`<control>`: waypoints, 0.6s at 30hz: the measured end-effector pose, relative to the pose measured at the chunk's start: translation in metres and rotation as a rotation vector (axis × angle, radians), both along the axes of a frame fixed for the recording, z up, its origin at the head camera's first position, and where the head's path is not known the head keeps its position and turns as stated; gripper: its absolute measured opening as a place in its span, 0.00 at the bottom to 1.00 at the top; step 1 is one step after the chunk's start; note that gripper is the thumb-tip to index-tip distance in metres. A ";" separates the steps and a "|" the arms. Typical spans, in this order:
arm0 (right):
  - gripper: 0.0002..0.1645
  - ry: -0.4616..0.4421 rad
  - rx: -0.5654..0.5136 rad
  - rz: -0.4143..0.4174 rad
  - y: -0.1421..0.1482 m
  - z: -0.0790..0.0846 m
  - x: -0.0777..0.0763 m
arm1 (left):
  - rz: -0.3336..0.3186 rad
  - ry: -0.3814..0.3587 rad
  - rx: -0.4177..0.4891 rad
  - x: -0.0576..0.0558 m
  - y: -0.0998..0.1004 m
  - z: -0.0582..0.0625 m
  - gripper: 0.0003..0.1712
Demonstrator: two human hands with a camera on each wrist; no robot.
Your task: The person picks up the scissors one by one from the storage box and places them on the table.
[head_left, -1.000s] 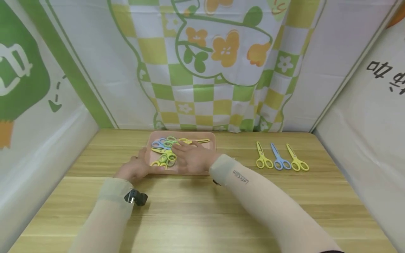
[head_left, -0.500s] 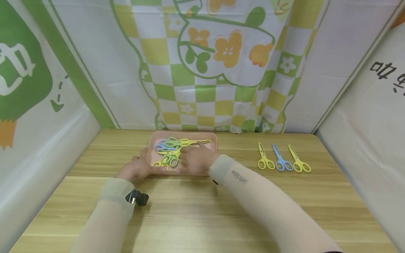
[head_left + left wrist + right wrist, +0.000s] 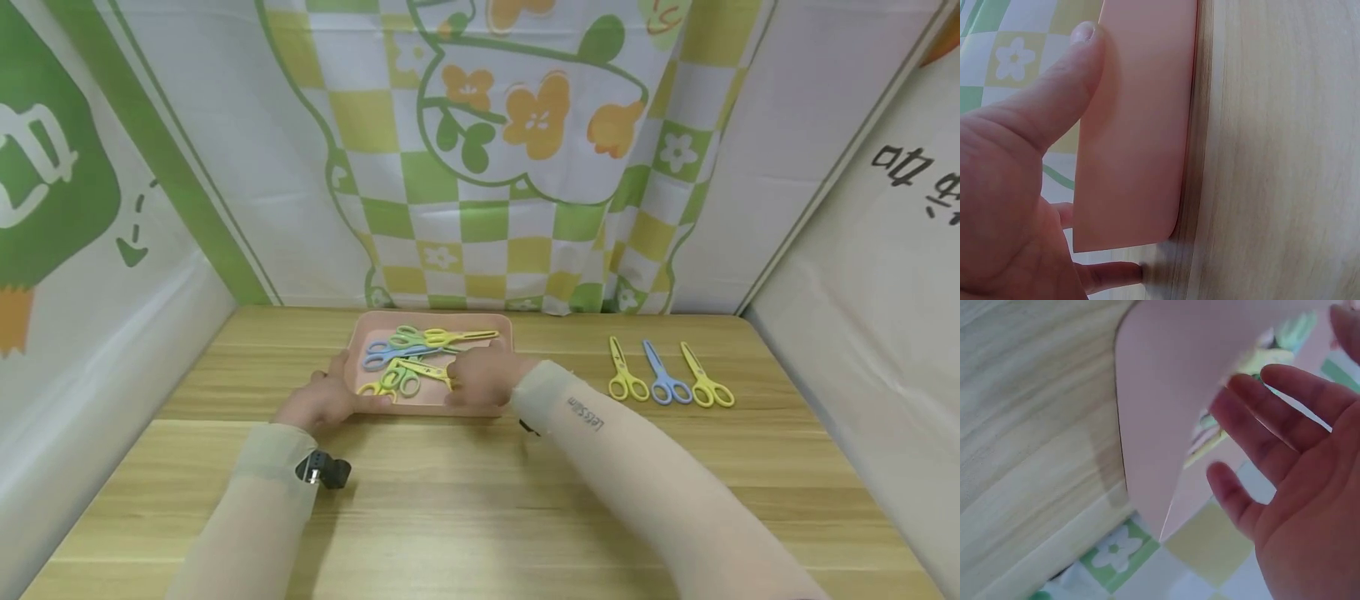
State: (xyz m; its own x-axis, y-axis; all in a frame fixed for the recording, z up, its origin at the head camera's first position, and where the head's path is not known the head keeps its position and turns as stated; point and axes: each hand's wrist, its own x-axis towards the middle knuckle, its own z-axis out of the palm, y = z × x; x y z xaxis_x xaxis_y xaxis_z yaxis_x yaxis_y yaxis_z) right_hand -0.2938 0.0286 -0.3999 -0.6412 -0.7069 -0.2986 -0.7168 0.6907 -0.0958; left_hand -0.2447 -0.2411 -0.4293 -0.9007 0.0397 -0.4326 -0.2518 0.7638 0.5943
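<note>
A pink tray point(image 3: 354, 350) holds a jumble of yellow, green and blue scissors. At its front left corner my left hand point(image 3: 321, 402) grips it, the thumb point(image 3: 1072, 87) on the rim of the front wall and fingers around the side. My right hand point(image 3: 483, 377) reaches into the tray's right half and pinches the handle of yellow scissors point(image 3: 424, 368), whose blades point left. Its fingers point(image 3: 1260, 425) are bent over the front wall in the right wrist view, partly covering the handle. Blue scissors point(image 3: 378, 357) and another yellow pair point(image 3: 468, 336) lie behind.
To the right of the tray, yellow scissors point(image 3: 626, 383), blue scissors point(image 3: 667, 387) and a third, yellow pair point(image 3: 708, 390) lie in a row, blades pointing away. A checked curtain point(image 3: 487, 225) hangs behind the wooden table point(image 3: 442, 517).
My right hand has gone from spread over the scissors to pinching a yellow pair's handle, and has moved right, dragging it along. My left hand has stayed on the tray corner.
</note>
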 end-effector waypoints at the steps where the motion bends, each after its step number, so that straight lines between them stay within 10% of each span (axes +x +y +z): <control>1: 0.20 -0.040 -0.034 -0.024 0.003 0.002 -0.002 | 0.001 -0.001 0.001 0.001 0.000 0.001 0.84; 8: 0.11 -0.009 -0.234 -0.228 0.016 0.010 -0.021 | -0.007 0.025 -0.009 -0.001 -0.001 -0.003 0.86; 14: 0.46 -0.057 0.020 -0.207 0.021 0.002 -0.017 | -0.012 0.024 -0.052 0.000 -0.001 -0.003 0.85; 18: 0.43 -0.021 0.063 -0.178 0.020 -0.003 -0.015 | -0.013 0.033 -0.047 0.003 0.001 0.004 0.83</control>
State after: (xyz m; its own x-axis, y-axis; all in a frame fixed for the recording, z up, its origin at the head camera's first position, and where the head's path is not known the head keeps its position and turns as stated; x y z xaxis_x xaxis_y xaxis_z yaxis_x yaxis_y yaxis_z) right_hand -0.3086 0.0482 -0.4032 -0.7474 -0.5626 -0.3532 -0.5814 0.8113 -0.0620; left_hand -0.2416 -0.2401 -0.4257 -0.9141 0.0316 -0.4042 -0.2228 0.7938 0.5659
